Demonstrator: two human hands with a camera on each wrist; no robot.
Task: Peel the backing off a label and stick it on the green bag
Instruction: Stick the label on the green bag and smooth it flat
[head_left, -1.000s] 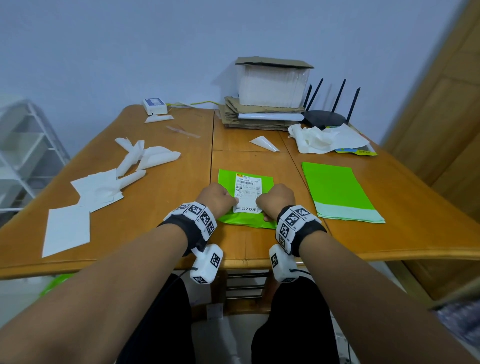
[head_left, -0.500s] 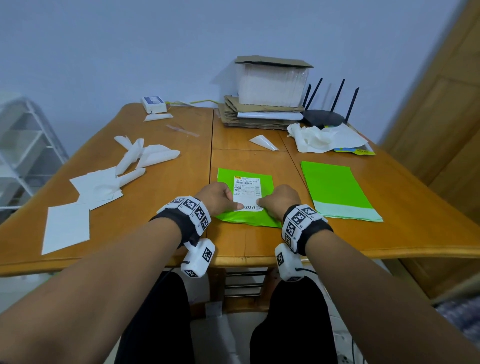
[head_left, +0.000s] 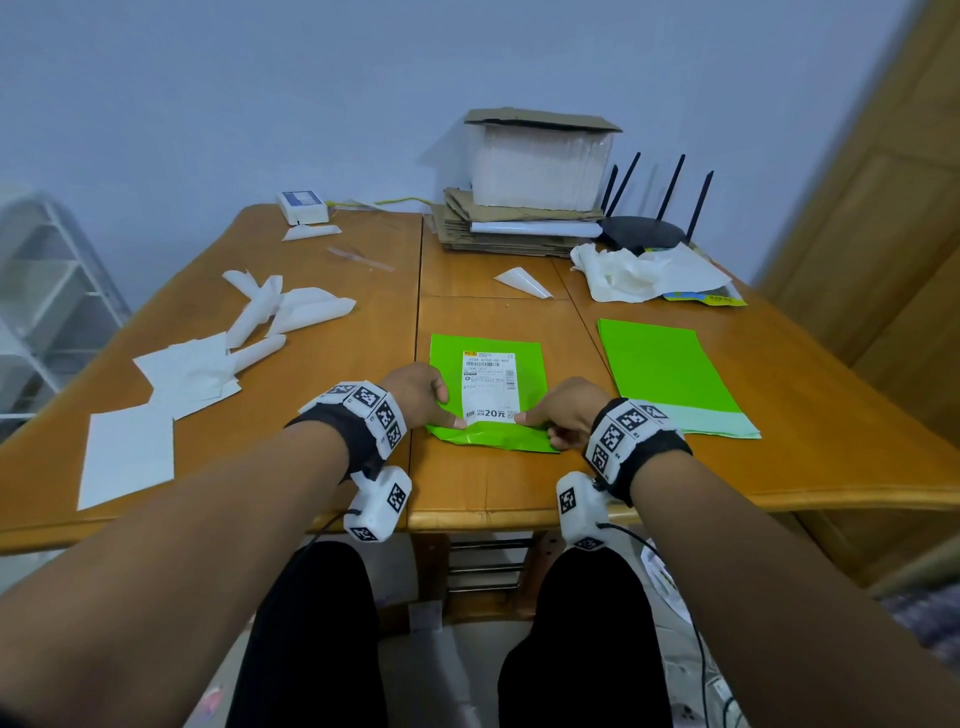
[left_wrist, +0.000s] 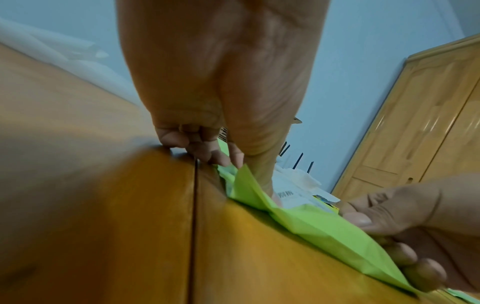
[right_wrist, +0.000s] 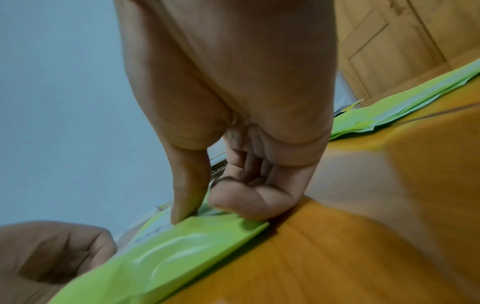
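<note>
A green bag (head_left: 448, 359) lies flat near the table's front edge, with a white printed label (head_left: 491, 387) on its middle. My left hand (head_left: 439, 408) rests at the bag's left side, its thumb pressing the label's near left corner. My right hand (head_left: 545, 421) mirrors it, thumb on the near right corner. Both hands' other fingers are curled under. In the left wrist view the left hand (left_wrist: 207, 148) touches table and bag (left_wrist: 311, 226). In the right wrist view the right thumb (right_wrist: 187, 201) presses down beside curled fingers on the bag (right_wrist: 182, 246).
A second green bag (head_left: 665, 374) lies to the right. Peeled white backing sheets (head_left: 192, 374) are scattered on the left. At the back stand a cardboard stack with a white box (head_left: 535, 166), a black router (head_left: 644, 234) and crumpled paper (head_left: 639, 275).
Both thumbs have slid down the label toward me and now sit at its near corners, so more of the label shows. The bag has stayed in place.
</note>
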